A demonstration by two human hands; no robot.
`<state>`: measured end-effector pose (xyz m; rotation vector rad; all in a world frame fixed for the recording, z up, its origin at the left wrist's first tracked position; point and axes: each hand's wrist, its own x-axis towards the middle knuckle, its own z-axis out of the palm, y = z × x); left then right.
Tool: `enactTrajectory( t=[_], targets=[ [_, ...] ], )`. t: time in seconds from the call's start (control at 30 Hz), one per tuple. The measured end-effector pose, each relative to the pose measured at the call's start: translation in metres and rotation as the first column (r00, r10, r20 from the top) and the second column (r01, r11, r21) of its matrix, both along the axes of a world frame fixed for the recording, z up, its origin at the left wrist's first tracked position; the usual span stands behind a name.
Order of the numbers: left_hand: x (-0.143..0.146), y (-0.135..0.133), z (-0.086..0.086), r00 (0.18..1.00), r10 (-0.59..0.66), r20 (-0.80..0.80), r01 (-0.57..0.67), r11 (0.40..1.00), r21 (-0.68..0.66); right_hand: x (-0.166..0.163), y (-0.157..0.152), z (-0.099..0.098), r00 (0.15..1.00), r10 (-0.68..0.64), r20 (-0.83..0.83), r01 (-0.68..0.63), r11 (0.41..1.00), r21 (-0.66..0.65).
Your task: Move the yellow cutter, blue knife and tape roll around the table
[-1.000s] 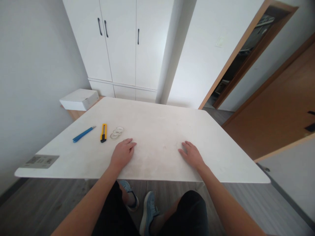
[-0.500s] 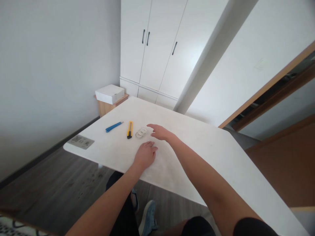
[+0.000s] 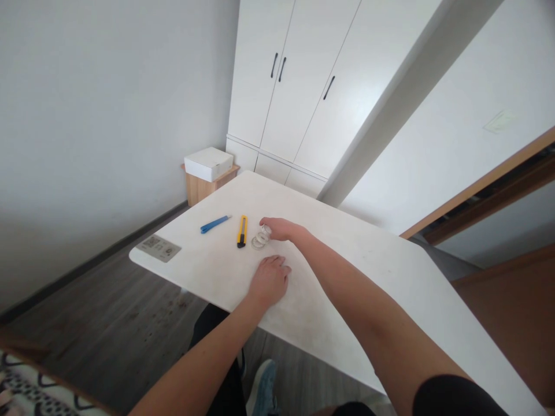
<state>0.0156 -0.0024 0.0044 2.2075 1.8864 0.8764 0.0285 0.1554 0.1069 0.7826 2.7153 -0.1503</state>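
Observation:
My right hand point(image 3: 277, 229) reaches over a small cluster of pale white rings point(image 3: 259, 240), which may be narrow tape rolls. Its fingers and thumb are closed around the far end of the cluster, on a ring that seems tilted up. Part of that ring is hidden by the hand. Nearer the table's front edge, my left hand point(image 3: 271, 280) lies palm down on the white tabletop, fingers stretched out and holding nothing. Left of the rings lies a yellow utility knife point(image 3: 242, 231) with a black end. Farther left is a slim blue craft knife point(image 3: 215, 224) with a pale tip.
The white table point(image 3: 347, 277) has a grey printed label point(image 3: 159, 248) at its left corner. A white box point(image 3: 208, 164) sits on a wooden stand point(image 3: 199, 189) beyond it. White cabinets point(image 3: 277, 104) stand behind, and a patterned cloth-like surface point(image 3: 34, 387) shows at bottom left.
My right hand has come down to the rings and closed on one. The left hand stays resting on the table. The whole view has shifted, with things appearing farther right.

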Motion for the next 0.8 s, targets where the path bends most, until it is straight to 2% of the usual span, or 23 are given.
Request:
enactTrajectory(
  t=[0.2, 0.37, 0.57, 0.8],
  targets=[
    [0.0, 0.0, 0.001, 1.0, -0.008, -0.005, 0.008, 1.0, -0.006, -0.001, -0.014, 0.003, 0.998, 0.066, 0.016, -0.065, 0.996, -0.058],
    [0.0, 0.0, 0.0, 1.0, -0.006, -0.009, 0.006, 1.0, 0.006, -0.003, -0.016, 0.001, 0.998, 0.056, 0.028, -0.054, 0.996, -0.067],
    [0.0, -0.001, 0.003, 1.0, -0.006, -0.008, 0.006, 1.0, 0.01, -0.003, -0.027, 0.007, 0.999, 0.051, 0.016, -0.05, 0.999, -0.008],
    [0.001, -0.002, 0.009, 1.0, -0.005, 0.004, 0.005, 1.0, 0.002, -0.009, -0.042, -0.005, 0.995, 0.082, 0.049, -0.085, 0.994, 0.064]
  ],
)
